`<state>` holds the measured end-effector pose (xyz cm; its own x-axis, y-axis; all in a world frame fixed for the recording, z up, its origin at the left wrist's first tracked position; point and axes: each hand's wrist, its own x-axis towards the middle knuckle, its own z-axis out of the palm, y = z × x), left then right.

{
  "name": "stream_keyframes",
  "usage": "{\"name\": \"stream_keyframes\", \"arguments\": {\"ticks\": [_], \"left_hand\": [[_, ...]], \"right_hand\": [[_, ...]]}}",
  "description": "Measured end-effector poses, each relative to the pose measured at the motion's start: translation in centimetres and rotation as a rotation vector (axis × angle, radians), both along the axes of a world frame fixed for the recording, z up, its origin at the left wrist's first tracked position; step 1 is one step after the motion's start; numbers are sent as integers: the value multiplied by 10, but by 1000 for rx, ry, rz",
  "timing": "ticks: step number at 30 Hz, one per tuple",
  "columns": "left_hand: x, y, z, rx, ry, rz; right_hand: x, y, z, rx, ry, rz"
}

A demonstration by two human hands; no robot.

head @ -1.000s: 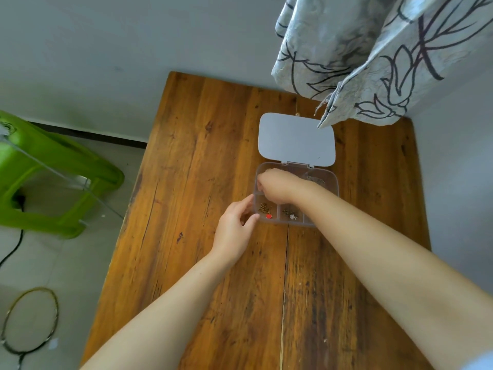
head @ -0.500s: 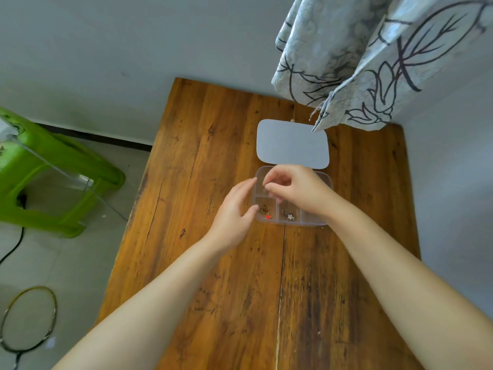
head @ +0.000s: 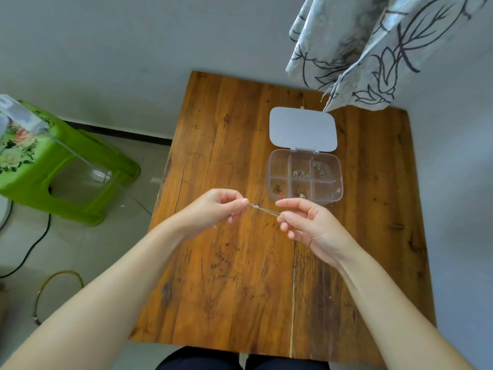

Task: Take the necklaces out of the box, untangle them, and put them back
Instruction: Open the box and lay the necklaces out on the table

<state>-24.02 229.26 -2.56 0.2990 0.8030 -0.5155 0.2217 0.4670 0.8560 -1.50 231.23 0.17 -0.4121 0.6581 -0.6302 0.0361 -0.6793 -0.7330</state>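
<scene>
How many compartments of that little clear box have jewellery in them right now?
4 of the six in the box: far middle, far right, near left, near middle. The other two look empty, though a fine chain could escape notice.

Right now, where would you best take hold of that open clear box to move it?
Grip the clear box by its short left and right outer walls, coming from above. The lid lies flat behind on its hinge, the inner dividers are thin, and the compartments hold loose jewellery, so keep it level.

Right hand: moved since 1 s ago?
Yes. The right hand has left the box and come toward the person, now holding a necklace above the table.
</scene>
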Motion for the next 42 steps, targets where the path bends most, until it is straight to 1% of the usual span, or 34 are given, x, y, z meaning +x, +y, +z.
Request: {"name": "stream_keyframes", "arguments": {"ticks": [5,10,13,17,21,23,25,28,32,35,36,38,42], "left_hand": [[-27,4,-15,-68,115,-103],[-34,17,-41,-92,311,-261],[-36,23,-58,-58,460,-359],[-20,25,-72,102,631,-514],[-8,21,-82,418,871,-645],[-9,18,-88,557,923,-714],[-10,15,-96,654,960,-749],[-11,10,-105,716,964,-721],[-7,12,-102,700,963,-635],[12,16,-94,661,937,-466],[21,19,-90,650,903,-391],[43,25,-82,653,838,-287],[71,38,-80,593,812,-229]], "right_hand": [[-13,-37,-25,-92,-186,48],[-33,-78,-54,-266,-297,-15],[-46,-106,-67,-364,-346,-8],[-65,-128,-81,-353,-464,18],[-74,-131,-90,-353,-554,50],[-75,-131,-92,-376,-576,87],[-75,-130,-94,-407,-601,116],[-76,-126,-97,-455,-622,143],[-75,-119,-97,-475,-634,226],[-64,-109,-87,-468,-608,340],[-56,-100,-83,-427,-597,354],[-36,-70,-72,-279,-602,315],[10,21,-52,90,-695,158]]}}
